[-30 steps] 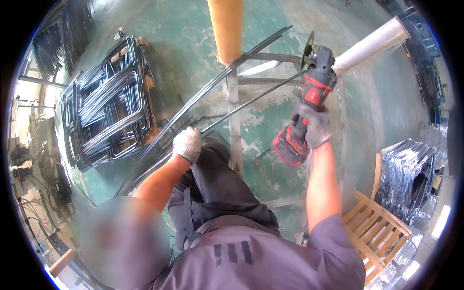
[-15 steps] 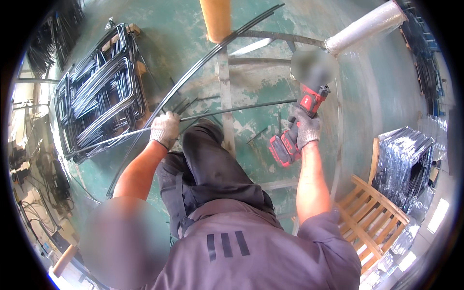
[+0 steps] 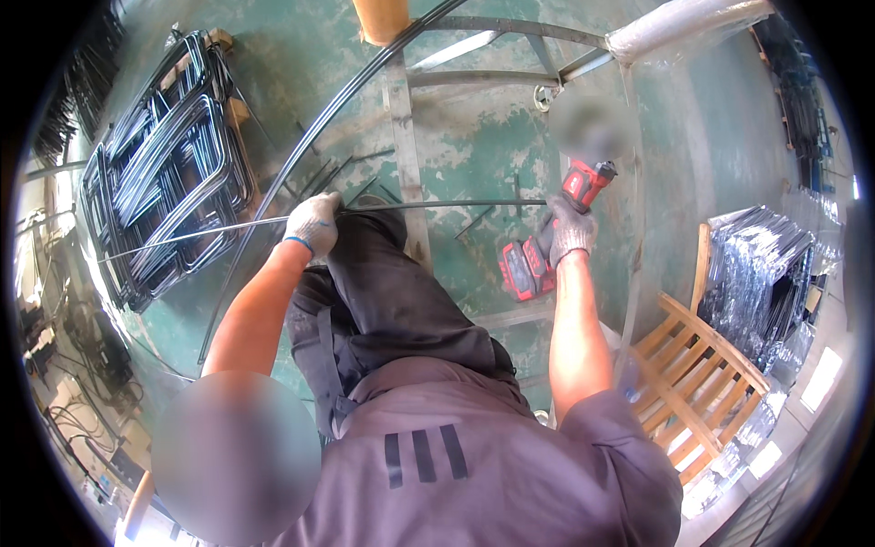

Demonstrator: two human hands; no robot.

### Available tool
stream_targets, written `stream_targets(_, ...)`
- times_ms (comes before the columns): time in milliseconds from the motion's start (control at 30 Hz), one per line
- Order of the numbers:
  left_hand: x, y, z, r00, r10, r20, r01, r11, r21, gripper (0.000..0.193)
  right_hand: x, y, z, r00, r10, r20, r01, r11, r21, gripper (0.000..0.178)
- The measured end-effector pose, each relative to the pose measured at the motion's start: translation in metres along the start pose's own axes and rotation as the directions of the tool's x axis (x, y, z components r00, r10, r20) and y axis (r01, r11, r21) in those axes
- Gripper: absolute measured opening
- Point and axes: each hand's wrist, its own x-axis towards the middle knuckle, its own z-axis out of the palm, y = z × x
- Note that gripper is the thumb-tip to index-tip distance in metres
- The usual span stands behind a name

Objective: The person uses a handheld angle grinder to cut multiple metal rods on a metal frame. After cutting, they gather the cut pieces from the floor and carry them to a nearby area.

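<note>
Across the front of me runs a thin dark metal rod [image 3: 456,203], nearly level. My left hand [image 3: 313,226], in a whitish work glove, is closed around it above my knee. The rod's right end reaches my right hand [image 3: 572,230]; whether it touches the hand or tool I cannot tell. In that gloved hand is the handle of a red and black cordless power tool [image 3: 586,185], its head pointing away to the upper right and its battery nearer me. Long bent rods [image 3: 351,89] pass close behind my left hand, rising to the upper middle.
At the left lies a stack of bent dark metal frames [image 3: 173,169]. Short rod offcuts [image 3: 351,164] are scattered on the green floor. Beyond stand a metal frame [image 3: 492,77] and a wrapped roll [image 3: 688,27]. A wooden pallet [image 3: 697,378] and plastic-wrapped bundle [image 3: 761,283] are at the right.
The held rod has swung from a slant to nearly level. My right hand and the tool have shifted slightly left. The whole view has also moved a little.
</note>
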Motion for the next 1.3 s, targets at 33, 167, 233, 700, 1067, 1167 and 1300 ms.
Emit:
stream_targets(33, 0.002, -0.001, -0.001, 0.999, -0.023, 0.025, 0.025, 0.997, -0.075, 0.021, 0.0, 0.0, 0.001, 1.0, -0.006, 0.001, 0.006, 1.0, -0.004, 0.03)
stream_targets(167, 0.009, 0.012, -0.003, 0.998, -0.014, 0.066, 0.027, 0.981, -0.19, 0.022, 0.009, 0.005, -0.002, 1.0, -0.004, 0.03, 0.004, 1.0, -0.006, 0.03)
stream_targets(233, 0.012, 0.023, -0.001, 0.999, 0.021, 0.036, -0.016, 0.99, -0.138, 0.021, 0.012, 0.005, -0.006, 0.999, 0.012, 0.048, -0.011, 1.0, -0.02, 0.029)
stream_targets(700, 0.021, 0.055, 0.008, 0.995, 0.09, -0.053, -0.097, 0.984, -0.15, 0.012, -0.07, -0.029, -0.066, 0.886, 0.211, 0.412, -0.14, 0.97, -0.197, 0.036)
stream_targets(1067, 0.032, 0.057, 0.023, 0.994, 0.038, -0.104, -0.056, 0.984, -0.168, 0.02, -0.083, -0.002, -0.047, 0.704, 0.434, 0.562, -0.396, 0.897, -0.196, 0.023)
stream_targets(1167, 0.031, 0.055, 0.025, 0.985, 0.043, -0.169, -0.072, 0.982, -0.173, 0.015, -0.078, 0.001, -0.042, 0.686, 0.449, 0.572, -0.384, 0.892, -0.24, 0.022)
stream_targets(1300, 0.03, 0.064, 0.018, 0.983, 0.04, -0.18, -0.067, 0.986, -0.15, 0.015, -0.079, 0.004, -0.038, 0.671, 0.455, 0.585, -0.353, 0.891, -0.287, 0.02)
